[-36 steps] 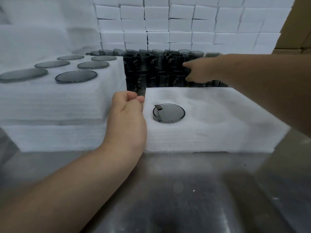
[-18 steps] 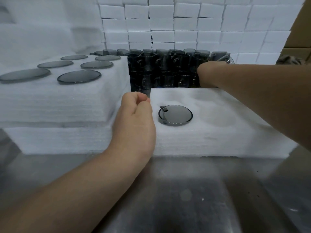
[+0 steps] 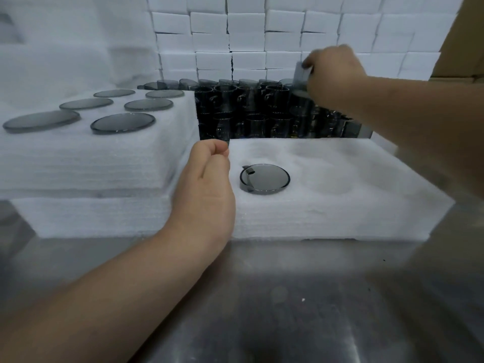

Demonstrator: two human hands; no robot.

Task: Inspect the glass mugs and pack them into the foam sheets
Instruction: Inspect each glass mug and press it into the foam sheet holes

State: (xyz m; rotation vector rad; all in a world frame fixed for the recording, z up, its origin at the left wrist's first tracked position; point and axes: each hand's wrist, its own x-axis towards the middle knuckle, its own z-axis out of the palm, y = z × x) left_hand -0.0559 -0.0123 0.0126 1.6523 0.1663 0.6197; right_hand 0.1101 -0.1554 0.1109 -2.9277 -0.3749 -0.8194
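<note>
1. Steel desk (image 3: 262,297) nearest, bare metal w/ a few specks.
2. Left hand (image 3: 207,187) sits at the left edge of the front foam sheet (image 3: 340,213). Fingers curled in, thumb on forefinger, nothing seen in it. Same spot as 1 s ago.
3. On that sheet, one packed mug (image 3: 264,178) sits base-up in its pocket. Shallow empty pockets lie to its right & behind.
4. To the left, the filled foam sheet (image 3: 104,163) tops a taller stack, w/ six mug bases (image 3: 123,123) showing at the top face.
5. Mug stock (image 3: 248,108) stands behind both sheets in dark, tight rows.
6. Change: right hand (image 3: 335,72) was down among the stock 1 s ago. Now it's up above the rows, gripping a grey glass mug (image 3: 301,74). It's blurred, so tilt unclear. Pick looks done. Next is prob. the inspection, then a pocket beside the packed mug. Front sheet barely begun.
7. White boxes (image 3: 246,24) wall off the back.
</note>
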